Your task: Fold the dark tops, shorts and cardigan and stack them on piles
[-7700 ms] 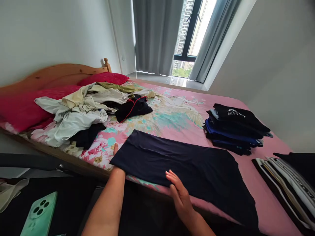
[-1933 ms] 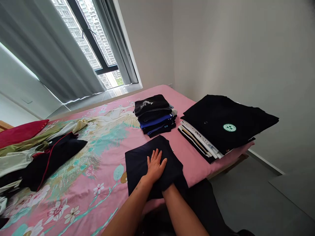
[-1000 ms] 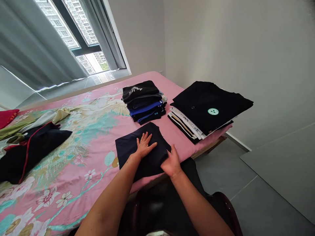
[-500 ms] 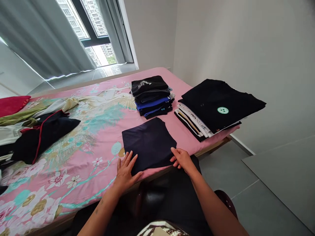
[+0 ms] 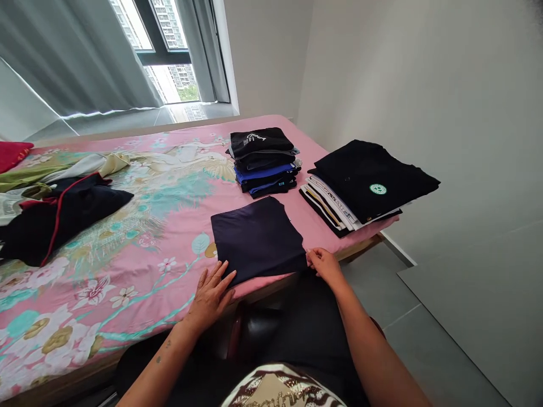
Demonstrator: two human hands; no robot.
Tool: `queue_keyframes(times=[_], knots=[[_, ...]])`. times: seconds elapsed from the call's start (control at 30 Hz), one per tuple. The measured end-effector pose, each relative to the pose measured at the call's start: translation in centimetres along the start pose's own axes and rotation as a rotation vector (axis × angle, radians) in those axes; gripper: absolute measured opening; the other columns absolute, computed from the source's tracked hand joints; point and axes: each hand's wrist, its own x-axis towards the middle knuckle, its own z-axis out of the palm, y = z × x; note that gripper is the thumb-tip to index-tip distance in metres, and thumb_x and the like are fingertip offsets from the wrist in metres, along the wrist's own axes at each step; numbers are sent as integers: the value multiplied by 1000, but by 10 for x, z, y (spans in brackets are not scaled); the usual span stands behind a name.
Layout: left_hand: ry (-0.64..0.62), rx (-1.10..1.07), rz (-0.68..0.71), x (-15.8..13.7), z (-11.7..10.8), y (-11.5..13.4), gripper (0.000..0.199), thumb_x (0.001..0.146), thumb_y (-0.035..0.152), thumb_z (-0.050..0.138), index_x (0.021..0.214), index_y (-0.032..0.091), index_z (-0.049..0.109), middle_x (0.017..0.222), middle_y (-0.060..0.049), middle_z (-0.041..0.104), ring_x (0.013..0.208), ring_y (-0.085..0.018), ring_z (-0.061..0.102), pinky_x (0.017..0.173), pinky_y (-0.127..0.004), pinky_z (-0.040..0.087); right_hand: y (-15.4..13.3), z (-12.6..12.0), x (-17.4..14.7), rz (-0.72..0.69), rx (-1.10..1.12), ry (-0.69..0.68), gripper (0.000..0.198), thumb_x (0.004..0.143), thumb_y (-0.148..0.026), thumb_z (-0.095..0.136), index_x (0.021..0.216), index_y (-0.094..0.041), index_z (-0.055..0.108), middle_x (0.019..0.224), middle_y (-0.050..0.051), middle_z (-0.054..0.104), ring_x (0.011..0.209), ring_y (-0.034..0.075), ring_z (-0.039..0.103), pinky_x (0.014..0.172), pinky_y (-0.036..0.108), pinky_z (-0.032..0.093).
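Note:
A folded navy garment (image 5: 258, 240) lies flat at the near edge of the bed. My left hand (image 5: 212, 291) rests with spread fingers, their tips on the garment's near left corner. At the near right corner, my right hand (image 5: 326, 264) pinches the cloth between thumb and fingers. Just beyond the garment stands a neat stack of folded clothes (image 5: 265, 164), mostly black and blue, the top one with white print. To the right is a wider stack of shirts (image 5: 373, 183), topped by a black one with a round green-and-white badge.
The bed is covered by a pink floral sheet (image 5: 169, 237). Loose clothes (image 5: 80, 203), dark with red piping, olive and cream, are heaped at the left. A grey curtain (image 5: 76, 56) and a window are behind. A pale wall (image 5: 403, 73) borders the right.
My right hand has drawn the garment's near right corner slightly outward to the right, and that edge looks straighter. My left hand stays at the left corner. The view has shifted a little.

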Motion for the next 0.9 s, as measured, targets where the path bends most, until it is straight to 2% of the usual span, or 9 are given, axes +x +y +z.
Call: queue_keyframes(times=[0.07,0.17,0.3,0.4,0.57,0.77,0.9], knots=[[-5,20,15,2,-1,5,47,86,36,47,132,28,50,148,-6,34,138,-27,28,114,-49,16,-2,3,1,37,28,-59,45,81,-58,47,93,-17,63,77,5,66,56,12,58,46,20,38],[-28,57,56,10,0,16,52,84,35,49,136,25,46,150,-8,31,138,-28,26,113,-53,10,-8,10,10,67,6,-58,53,74,-64,54,94,-16,62,72,3,63,50,11,53,43,20,36],[-23,73,84,17,4,28,55,84,34,50,136,20,44,147,-12,36,137,-28,29,113,-53,10,-13,19,21,43,6,-67,41,71,-57,59,71,-16,56,53,-3,49,45,9,43,42,19,31],[-18,75,72,10,6,28,53,86,34,48,137,20,43,146,-12,38,136,-26,32,113,-52,12,-14,22,20,15,44,-75,35,73,-51,55,64,-18,49,49,-6,41,45,8,40,42,19,29],[-19,98,12,-9,6,20,49,88,25,41,137,22,41,147,-11,37,136,-24,32,112,-52,17,-16,22,10,-4,122,-78,34,75,-50,50,63,-19,43,51,-6,41,48,8,42,42,18,30],[4,37,11,-10,6,9,55,79,13,47,133,21,48,144,-12,41,133,-25,37,107,-46,32,-19,19,9,80,167,-181,39,70,-54,59,64,-19,44,44,-8,36,37,7,34,35,19,22],[49,-4,18,-4,7,-4,60,71,5,48,130,19,51,138,-12,48,128,-25,43,104,-42,38,-19,18,12,142,201,-228,35,74,-49,57,64,-20,43,42,-7,38,34,7,37,33,18,23]])
